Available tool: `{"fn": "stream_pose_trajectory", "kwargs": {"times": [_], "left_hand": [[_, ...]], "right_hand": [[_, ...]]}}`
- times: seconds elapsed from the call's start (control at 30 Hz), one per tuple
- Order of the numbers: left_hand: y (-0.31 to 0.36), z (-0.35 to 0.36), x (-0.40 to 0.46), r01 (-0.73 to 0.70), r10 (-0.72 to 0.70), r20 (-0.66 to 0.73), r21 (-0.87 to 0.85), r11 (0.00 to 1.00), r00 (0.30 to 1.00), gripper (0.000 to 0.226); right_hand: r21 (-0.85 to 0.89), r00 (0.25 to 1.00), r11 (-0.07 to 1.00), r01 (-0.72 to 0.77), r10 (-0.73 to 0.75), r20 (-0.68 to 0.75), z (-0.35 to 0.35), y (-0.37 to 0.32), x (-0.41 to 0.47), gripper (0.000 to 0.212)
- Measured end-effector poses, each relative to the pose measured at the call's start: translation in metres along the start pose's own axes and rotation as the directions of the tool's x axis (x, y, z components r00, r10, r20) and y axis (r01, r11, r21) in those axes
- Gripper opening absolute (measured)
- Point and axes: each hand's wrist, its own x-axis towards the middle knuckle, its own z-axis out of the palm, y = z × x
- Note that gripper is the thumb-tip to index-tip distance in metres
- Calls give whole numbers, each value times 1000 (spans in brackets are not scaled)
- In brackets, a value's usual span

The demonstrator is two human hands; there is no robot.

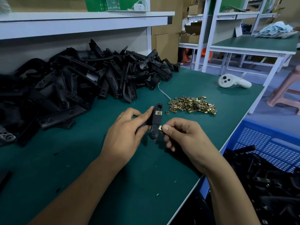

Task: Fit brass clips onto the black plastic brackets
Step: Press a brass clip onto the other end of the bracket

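My left hand grips a black plastic bracket above the green mat. One brass clip sits on the bracket's upper part. My right hand pinches a second brass clip between thumb and forefinger, pressed against the bracket's right edge lower down. A heap of loose brass clips lies just beyond the hands, with a single clip apart at its left. A big pile of black brackets fills the left and back of the table.
A blue perforated crate at the right, below the table edge, holds black brackets with clips. A white handheld controller lies at the far right of the green mat. A white shelf runs above the pile.
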Motion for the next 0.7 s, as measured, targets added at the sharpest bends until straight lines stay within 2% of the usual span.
{"fn": "stream_pose_trajectory", "kwargs": {"times": [0.17,0.23,0.3,0.37,0.43,0.57,0.7], "left_hand": [[-1,3,1,-46,44,84,20,999,996,55],[-4,4,2,-60,59,90,3,998,994,55],[-4,6,3,-81,83,67,-31,996,994,56],[-1,7,2,-119,123,38,-99,988,992,57],[3,10,3,-146,150,10,-186,972,989,57],[4,14,2,-149,139,-63,-191,970,988,57],[8,11,2,-88,80,-92,-90,992,993,57]], "right_hand": [[-214,1000,977,22,-17,22,-7,0,-1,22],[-182,1000,983,20,-17,21,-6,1,-1,24],[-61,998,998,17,-13,58,-6,-1,-1,24],[58,994,998,18,-24,104,-6,-5,-1,22],[100,995,995,31,-41,95,-4,-6,-1,24],[-12,994,994,110,-109,13,4,1,2,33],[-78,990,987,137,-139,-22,7,2,2,28]]}}
